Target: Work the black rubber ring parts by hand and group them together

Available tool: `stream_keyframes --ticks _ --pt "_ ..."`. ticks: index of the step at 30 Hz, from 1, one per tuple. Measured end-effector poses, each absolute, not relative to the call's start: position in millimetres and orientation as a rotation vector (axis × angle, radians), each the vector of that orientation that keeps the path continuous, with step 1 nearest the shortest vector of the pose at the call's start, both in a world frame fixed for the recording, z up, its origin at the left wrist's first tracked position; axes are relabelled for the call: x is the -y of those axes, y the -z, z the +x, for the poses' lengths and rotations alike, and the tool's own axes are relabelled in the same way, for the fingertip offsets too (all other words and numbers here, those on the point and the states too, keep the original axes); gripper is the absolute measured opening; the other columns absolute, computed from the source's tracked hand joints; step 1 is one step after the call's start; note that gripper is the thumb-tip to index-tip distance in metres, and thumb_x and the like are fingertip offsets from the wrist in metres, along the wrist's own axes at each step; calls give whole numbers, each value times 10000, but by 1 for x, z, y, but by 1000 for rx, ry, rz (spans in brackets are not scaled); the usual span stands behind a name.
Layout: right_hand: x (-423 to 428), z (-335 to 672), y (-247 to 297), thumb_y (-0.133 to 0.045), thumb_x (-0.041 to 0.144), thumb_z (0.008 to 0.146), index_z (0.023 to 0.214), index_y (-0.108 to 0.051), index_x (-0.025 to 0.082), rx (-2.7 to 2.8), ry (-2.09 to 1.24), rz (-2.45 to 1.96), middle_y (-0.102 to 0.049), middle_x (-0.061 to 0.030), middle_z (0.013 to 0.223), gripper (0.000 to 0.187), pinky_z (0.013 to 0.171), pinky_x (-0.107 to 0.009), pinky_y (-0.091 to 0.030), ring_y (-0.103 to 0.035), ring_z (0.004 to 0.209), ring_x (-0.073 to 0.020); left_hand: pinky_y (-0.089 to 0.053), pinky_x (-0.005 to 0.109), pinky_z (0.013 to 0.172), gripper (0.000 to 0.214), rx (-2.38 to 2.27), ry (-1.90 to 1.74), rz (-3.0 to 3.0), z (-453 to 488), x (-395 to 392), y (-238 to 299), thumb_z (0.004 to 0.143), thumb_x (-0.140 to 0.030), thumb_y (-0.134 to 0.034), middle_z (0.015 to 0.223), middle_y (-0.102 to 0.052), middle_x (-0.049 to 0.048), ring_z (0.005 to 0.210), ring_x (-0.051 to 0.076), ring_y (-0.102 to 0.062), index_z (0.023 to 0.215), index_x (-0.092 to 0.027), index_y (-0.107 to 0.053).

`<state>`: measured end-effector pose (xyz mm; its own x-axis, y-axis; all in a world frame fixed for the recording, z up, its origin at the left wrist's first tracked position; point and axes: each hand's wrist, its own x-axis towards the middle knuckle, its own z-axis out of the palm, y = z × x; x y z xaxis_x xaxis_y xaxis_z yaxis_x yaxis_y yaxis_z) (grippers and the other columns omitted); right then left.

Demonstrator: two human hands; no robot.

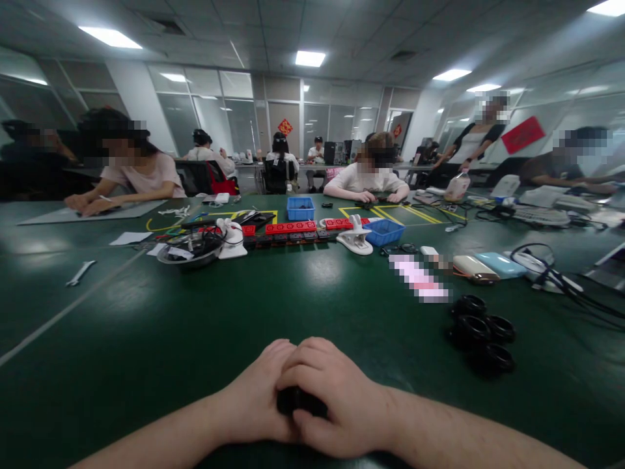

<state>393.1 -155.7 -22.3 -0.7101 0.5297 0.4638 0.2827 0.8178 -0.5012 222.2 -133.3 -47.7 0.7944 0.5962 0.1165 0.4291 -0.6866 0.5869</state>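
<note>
Both hands meet low in the middle of the head view, just above the green table [195, 326]. A small black part [299, 398] sits between them, mostly covered by fingers, so its full shape is hidden. My right hand [336, 384] curls over its top and near side, thumb below. My left hand [258, 384] grips it from the left, with its fingertips partly behind the right hand. On the table to the right lie several black ring-shaped parts [476, 327], grouped close together, hollow in the middle.
Farther back stand a metal bowl [183, 260] of cables, white clip stands [355, 240], red power strips [291, 227] and a blue basket [385, 232]. A wrench [81, 273] lies at left. Power banks [476, 269] and cables are at right. Other people sit around the table.
</note>
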Motion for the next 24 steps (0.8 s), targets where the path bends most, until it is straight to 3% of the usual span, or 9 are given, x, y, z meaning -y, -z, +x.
stream_keyframes --ticks 3,6,12,16,19,24 --pt "155 394 24 -538 291 706 970 -580 147 2376 -516 -677 -611 -73 944 303 807 -345 -405 -513 878 -202 -231 548 1019 726 -859 -413 2425 222 135 53 543 -403 -775 1154 -539 63 1066 327 -470 1182 -238 -473" --pt "155 395 25 -625 328 700 967 -580 145 2378 -504 -780 -597 -71 945 326 798 -339 -406 -510 873 -197 -204 576 1022 720 -931 -427 2402 222 138 56 550 -467 -772 1124 -546 78 1065 333 -473 1157 -220 -474" --pt "156 393 22 -729 349 645 860 -580 139 2350 -493 -1045 -572 -50 858 336 707 -314 -415 -497 778 -180 -227 530 1023 402 -1052 -461 2320 227 140 52 603 -339 -725 922 -578 53 960 286 -518 911 -190 -513" --pt "156 393 24 -717 284 653 843 -575 153 2367 -513 -1053 -567 -32 844 271 689 -279 -415 -511 774 -162 -369 451 926 272 -1014 -461 2329 229 137 48 601 -252 -671 848 -567 24 870 249 -527 812 -198 -508" --pt "155 393 26 -676 238 657 849 -577 164 2393 -502 -946 -573 -33 852 229 703 -266 -419 -520 790 -158 -437 371 829 280 -929 -440 2335 227 135 46 553 -155 -627 857 -559 17 849 232 -517 806 -198 -514" --pt "154 393 29 -515 172 668 803 -558 173 2457 -457 -732 -588 -29 789 142 719 -276 -421 -528 776 -165 -401 382 894 240 -896 -374 2320 225 134 43 528 -131 -600 818 -528 1 852 226 -495 738 -196 -506"
